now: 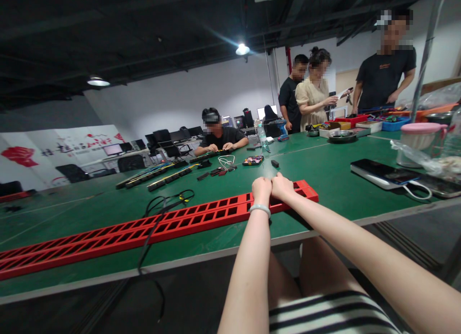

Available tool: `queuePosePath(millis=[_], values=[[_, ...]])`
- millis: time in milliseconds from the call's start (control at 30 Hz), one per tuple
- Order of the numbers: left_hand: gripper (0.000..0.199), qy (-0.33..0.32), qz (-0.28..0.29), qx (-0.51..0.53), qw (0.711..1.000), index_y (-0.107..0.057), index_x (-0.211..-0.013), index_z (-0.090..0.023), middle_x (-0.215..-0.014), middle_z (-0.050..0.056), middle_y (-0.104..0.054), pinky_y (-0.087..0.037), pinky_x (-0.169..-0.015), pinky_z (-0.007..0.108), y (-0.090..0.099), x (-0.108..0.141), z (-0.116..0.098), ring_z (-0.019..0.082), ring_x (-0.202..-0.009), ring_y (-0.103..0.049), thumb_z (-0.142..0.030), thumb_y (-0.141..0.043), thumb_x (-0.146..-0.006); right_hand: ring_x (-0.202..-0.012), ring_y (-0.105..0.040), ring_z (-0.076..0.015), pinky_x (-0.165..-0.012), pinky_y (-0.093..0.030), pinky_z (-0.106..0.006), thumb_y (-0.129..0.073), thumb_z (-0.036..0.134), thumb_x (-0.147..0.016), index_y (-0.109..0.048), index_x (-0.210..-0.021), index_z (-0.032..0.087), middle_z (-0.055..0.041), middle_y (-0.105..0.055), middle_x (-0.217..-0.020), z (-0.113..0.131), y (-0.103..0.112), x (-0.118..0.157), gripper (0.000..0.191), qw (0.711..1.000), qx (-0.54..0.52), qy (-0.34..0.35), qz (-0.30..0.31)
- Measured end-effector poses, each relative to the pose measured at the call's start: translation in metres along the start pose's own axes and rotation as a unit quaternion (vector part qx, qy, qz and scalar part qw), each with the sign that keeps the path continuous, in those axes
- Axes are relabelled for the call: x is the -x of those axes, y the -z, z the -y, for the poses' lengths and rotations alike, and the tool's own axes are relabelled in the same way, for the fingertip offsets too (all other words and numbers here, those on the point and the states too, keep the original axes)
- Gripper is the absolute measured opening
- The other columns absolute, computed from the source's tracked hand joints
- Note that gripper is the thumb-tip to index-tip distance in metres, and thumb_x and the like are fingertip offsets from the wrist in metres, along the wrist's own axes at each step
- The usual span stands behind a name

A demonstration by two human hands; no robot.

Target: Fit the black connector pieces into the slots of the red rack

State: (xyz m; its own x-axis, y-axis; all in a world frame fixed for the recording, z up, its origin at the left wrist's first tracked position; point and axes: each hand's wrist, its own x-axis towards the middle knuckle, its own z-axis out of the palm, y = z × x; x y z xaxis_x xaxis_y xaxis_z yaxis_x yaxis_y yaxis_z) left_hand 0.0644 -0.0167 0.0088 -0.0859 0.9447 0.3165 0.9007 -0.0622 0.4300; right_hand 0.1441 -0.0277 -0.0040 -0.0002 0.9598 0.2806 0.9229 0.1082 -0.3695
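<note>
A long red slotted rail (201,216) lies along the front of the green table, with two rows of rectangular openings. Over its right end, my left hand (261,189) is closed, a pale bangle on its wrist. Pressed up against it is my right hand (282,186), also closed, fingers curled. Whatever the fingers hold is hidden behind the knuckles. A small black block (275,163) lies on the table just beyond my hands. Across the rail to the left runs a black cable (153,231) that hangs over the table's front edge.
Black strips with wires (169,178) and a white cable (226,161) lie farther back. At right are a phone on a white power bank (378,174) and a pink-lidded container (419,142). A co-worker (223,137) sits opposite; several people stand behind trays.
</note>
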Motion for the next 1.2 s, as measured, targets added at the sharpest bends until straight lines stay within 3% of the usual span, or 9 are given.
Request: queuePosePath(millis=[600,900,1200], values=[[0.029,0.015,0.034,-0.002,0.999,-0.056,-0.096,-0.014,-0.101,0.007,-0.057,-0.042,-0.082,0.037,0.006,0.004,-0.002,0.016,-0.091,-0.053,-0.036,-0.043,-0.083,-0.094,-0.053,-0.0225,-0.075,-0.042,-0.033,-0.032,0.037,-0.085,-0.058,-0.103,0.019,-0.0153,-0.045,-0.112,0.010,0.011,0.008,0.036,1.000,0.029,0.005,0.009],[0.032,0.007,0.014,-0.003,1.000,-0.064,-0.086,-0.013,-0.097,0.014,-0.062,-0.040,-0.080,0.028,-0.004,-0.007,0.006,0.023,-0.095,-0.055,-0.028,-0.037,-0.082,-0.082,-0.056,-0.0213,-0.068,-0.044,-0.032,-0.039,0.046,-0.079,-0.062,-0.089,0.020,-0.0114,-0.049,-0.105,-0.001,0.004,0.000,0.036,1.000,-0.011,0.010,-0.017],[0.033,-0.003,-0.006,0.006,1.000,-0.065,-0.086,-0.016,-0.094,0.012,-0.064,-0.041,-0.076,0.027,-0.015,-0.019,0.016,0.022,-0.090,-0.057,-0.026,-0.034,-0.077,-0.083,-0.056,-0.0222,-0.070,-0.044,-0.034,-0.042,0.046,-0.076,-0.062,-0.088,0.021,-0.0108,-0.048,-0.104,-0.003,0.004,-0.002,0.035,1.000,-0.022,-0.009,-0.008]])
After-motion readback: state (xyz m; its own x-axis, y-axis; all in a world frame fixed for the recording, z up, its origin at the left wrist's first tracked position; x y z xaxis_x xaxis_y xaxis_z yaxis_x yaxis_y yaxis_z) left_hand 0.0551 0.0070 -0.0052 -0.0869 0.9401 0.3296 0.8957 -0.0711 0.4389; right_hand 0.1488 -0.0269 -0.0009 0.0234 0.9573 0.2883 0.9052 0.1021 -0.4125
